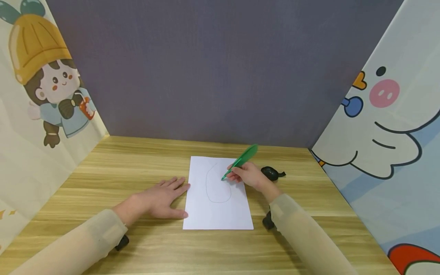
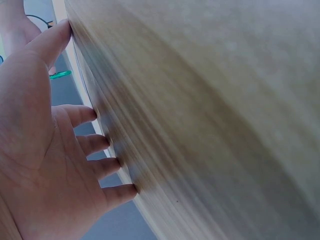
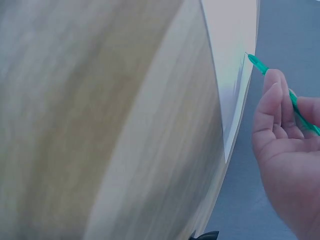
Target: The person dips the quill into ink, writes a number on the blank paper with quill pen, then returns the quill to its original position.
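A green pen (image 1: 248,154) with a leaf-shaped top slants up from the white paper (image 1: 201,217). My right hand (image 1: 250,175) pinches it low down between thumb and fingers, its tip at the sheet right of the middle. In the right wrist view the pen's point (image 3: 257,63) is close over the paper (image 3: 230,50). A thin, open U-shaped line (image 1: 206,187) is drawn on the sheet. My left hand (image 1: 161,198) rests with spread fingers on the table, its thumb and index fingertip at the paper's left edge.
The wooden table (image 1: 151,160) ends at a grey panel (image 1: 206,76) behind the paper. A small black rounded object (image 1: 270,173) with a short strap lies right of my right hand. Cartoon-printed walls (image 1: 395,145) flank both sides.
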Demonstrator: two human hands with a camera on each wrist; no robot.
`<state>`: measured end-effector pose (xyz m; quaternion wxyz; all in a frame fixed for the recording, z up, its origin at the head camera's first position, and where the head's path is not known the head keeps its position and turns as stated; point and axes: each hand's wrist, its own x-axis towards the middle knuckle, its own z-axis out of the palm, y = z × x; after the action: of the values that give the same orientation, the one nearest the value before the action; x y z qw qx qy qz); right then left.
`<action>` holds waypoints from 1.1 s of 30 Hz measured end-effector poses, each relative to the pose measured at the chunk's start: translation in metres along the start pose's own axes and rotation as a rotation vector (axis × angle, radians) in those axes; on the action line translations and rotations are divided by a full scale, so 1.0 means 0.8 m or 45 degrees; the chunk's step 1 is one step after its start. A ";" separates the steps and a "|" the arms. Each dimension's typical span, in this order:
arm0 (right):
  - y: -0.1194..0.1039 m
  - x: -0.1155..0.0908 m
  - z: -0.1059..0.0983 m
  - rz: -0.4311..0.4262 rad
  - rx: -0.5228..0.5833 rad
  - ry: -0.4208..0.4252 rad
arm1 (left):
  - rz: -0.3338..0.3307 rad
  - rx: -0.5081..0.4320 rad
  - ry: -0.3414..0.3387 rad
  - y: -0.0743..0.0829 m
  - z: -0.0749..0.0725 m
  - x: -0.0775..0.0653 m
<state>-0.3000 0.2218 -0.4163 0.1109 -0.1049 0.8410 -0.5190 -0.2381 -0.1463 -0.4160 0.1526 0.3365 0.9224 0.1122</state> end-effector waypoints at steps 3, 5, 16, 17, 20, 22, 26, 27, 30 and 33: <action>0.000 0.002 0.002 -0.007 0.005 0.000 | -0.005 0.002 0.000 0.000 0.000 0.000; -0.002 0.002 0.004 -0.009 0.009 -0.003 | -0.005 0.001 -0.001 0.001 0.000 0.000; -0.010 0.004 0.014 -0.001 0.040 -0.024 | -0.008 -0.015 0.002 0.005 -0.002 -0.003; -0.010 0.004 0.015 0.000 0.039 -0.025 | -0.008 -0.015 0.001 0.005 -0.002 -0.003; -0.012 0.005 0.018 -0.002 0.034 -0.024 | -0.009 -0.015 -0.002 0.005 -0.002 -0.002; -0.014 0.005 0.020 0.003 0.030 -0.021 | -0.006 -0.016 -0.002 0.005 -0.002 -0.002; -0.016 0.006 0.023 0.006 0.030 -0.023 | -0.009 -0.012 -0.001 0.004 -0.002 -0.002; -0.017 0.006 0.024 0.008 0.033 -0.023 | -0.008 -0.011 0.000 0.004 -0.002 -0.002; -0.018 0.007 0.026 0.015 0.040 -0.026 | -0.005 -0.011 0.003 0.004 -0.002 -0.002; -0.019 0.009 0.028 0.019 0.048 -0.035 | -0.001 -0.009 0.005 0.004 -0.002 -0.002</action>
<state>-0.2990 0.1943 -0.4127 0.1281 -0.1037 0.8303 -0.5324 -0.2355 -0.1453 -0.4133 0.1520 0.3355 0.9224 0.1162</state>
